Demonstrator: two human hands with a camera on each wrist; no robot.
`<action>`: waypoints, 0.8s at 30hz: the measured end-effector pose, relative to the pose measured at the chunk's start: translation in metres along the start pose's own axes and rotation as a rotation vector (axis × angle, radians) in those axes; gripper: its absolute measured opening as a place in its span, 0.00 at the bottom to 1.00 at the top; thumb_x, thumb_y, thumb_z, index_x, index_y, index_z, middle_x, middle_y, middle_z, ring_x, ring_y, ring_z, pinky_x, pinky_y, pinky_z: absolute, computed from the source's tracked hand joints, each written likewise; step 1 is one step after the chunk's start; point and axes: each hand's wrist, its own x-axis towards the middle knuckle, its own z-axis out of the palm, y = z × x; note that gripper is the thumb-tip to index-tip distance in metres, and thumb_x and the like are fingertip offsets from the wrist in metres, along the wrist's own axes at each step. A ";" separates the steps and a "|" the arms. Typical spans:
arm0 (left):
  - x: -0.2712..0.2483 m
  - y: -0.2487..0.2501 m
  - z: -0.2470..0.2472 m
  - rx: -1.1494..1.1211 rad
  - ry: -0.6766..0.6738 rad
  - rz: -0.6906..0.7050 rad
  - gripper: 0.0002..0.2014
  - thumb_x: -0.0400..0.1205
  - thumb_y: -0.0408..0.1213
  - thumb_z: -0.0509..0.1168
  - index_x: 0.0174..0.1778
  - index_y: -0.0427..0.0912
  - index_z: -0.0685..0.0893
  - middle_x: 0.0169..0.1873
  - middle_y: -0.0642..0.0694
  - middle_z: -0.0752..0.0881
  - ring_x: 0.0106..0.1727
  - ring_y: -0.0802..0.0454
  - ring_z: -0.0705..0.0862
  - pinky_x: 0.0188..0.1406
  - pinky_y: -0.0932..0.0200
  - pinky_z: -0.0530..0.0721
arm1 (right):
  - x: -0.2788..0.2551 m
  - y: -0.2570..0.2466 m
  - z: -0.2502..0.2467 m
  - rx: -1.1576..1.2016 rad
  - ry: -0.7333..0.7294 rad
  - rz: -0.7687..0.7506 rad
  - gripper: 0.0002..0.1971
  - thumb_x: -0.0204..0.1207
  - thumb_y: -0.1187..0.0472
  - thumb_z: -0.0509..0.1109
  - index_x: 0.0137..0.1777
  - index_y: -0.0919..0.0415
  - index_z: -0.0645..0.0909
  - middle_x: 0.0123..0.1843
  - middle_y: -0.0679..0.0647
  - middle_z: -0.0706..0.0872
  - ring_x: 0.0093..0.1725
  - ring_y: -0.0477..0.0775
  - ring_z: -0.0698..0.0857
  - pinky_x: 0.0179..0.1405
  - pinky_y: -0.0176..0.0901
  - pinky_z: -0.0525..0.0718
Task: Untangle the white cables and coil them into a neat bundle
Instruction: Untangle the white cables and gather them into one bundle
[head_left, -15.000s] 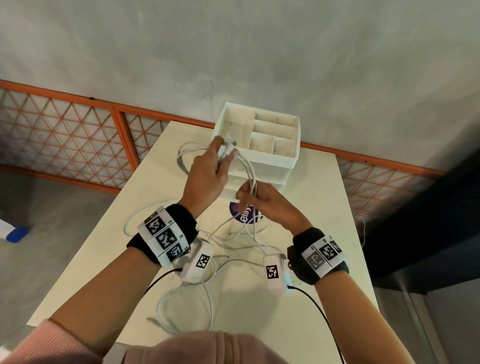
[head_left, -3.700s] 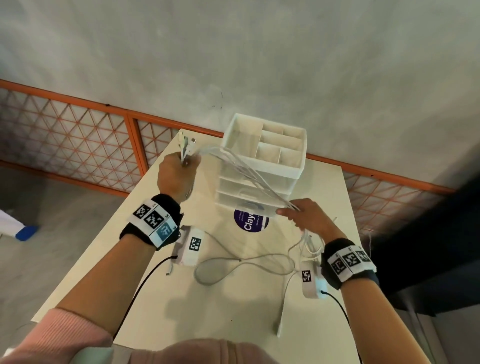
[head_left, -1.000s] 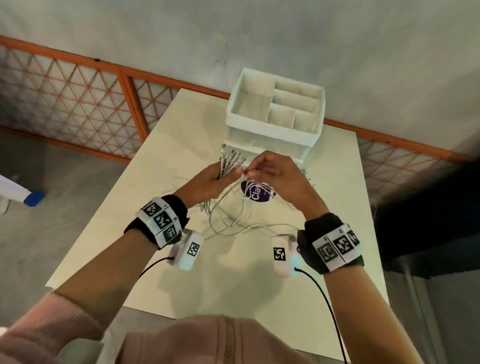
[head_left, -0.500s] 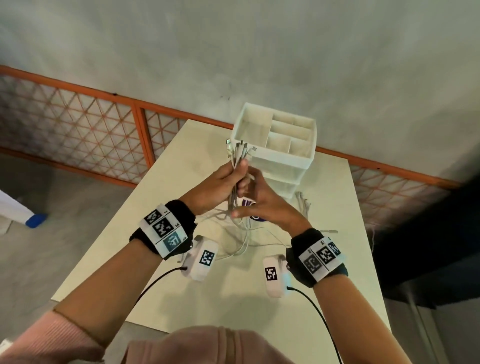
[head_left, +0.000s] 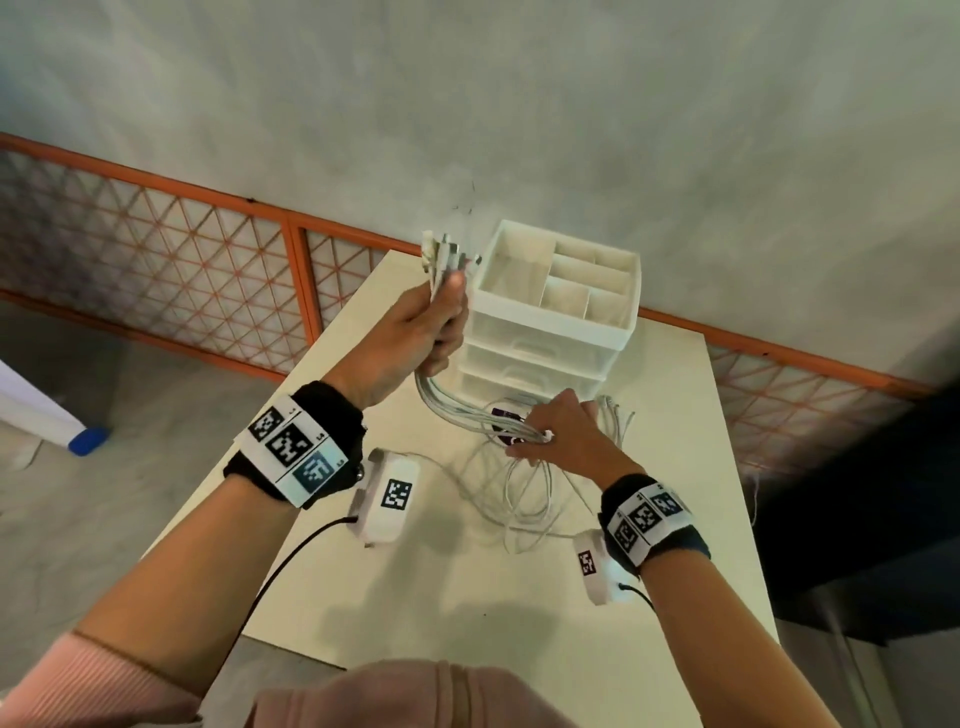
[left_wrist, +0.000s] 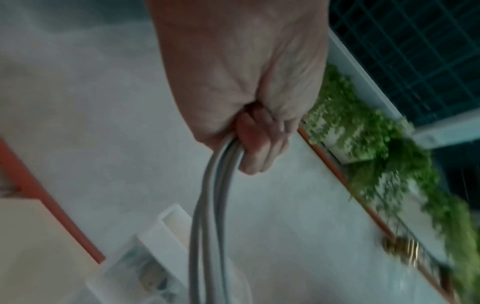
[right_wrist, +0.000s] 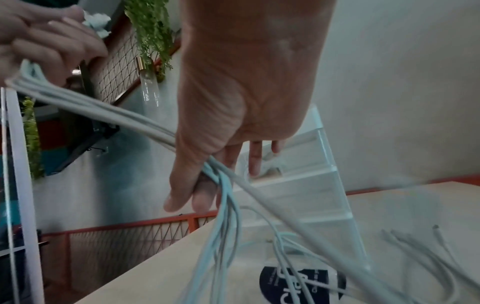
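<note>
Two hands work the white cables. My left hand keeps a closed grip on the bunched connector ends, raised beside the white drawer organizer; my right hand pinches the strands lower, loops trailing onto the tabletop.

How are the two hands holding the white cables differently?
The left hand is raised high beside the white drawer box; the right hand is low, just above the table. The left hand grips the white cables in a tight fist near the plugs; the right hand lets them run between looser, straighter fingers. Both hold the same bunch.
</note>
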 end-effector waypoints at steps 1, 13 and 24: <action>-0.001 -0.002 0.000 0.088 0.004 -0.007 0.21 0.86 0.47 0.54 0.28 0.45 0.59 0.24 0.49 0.56 0.20 0.56 0.56 0.17 0.68 0.60 | -0.002 0.001 -0.003 -0.001 0.008 0.007 0.18 0.65 0.41 0.77 0.36 0.58 0.89 0.40 0.46 0.85 0.54 0.44 0.70 0.54 0.45 0.58; 0.003 -0.048 0.016 0.678 -0.120 -0.024 0.17 0.76 0.44 0.71 0.24 0.57 0.73 0.17 0.56 0.75 0.19 0.64 0.74 0.24 0.65 0.68 | -0.014 -0.042 -0.058 0.426 0.087 -0.020 0.15 0.69 0.55 0.79 0.32 0.67 0.83 0.23 0.55 0.77 0.16 0.41 0.71 0.18 0.32 0.71; 0.014 -0.047 -0.001 0.442 0.242 0.133 0.04 0.79 0.39 0.69 0.39 0.47 0.84 0.19 0.57 0.77 0.23 0.62 0.73 0.24 0.73 0.67 | -0.012 0.018 -0.047 0.322 -0.170 0.166 0.17 0.65 0.49 0.80 0.26 0.59 0.80 0.31 0.54 0.87 0.35 0.49 0.85 0.45 0.39 0.79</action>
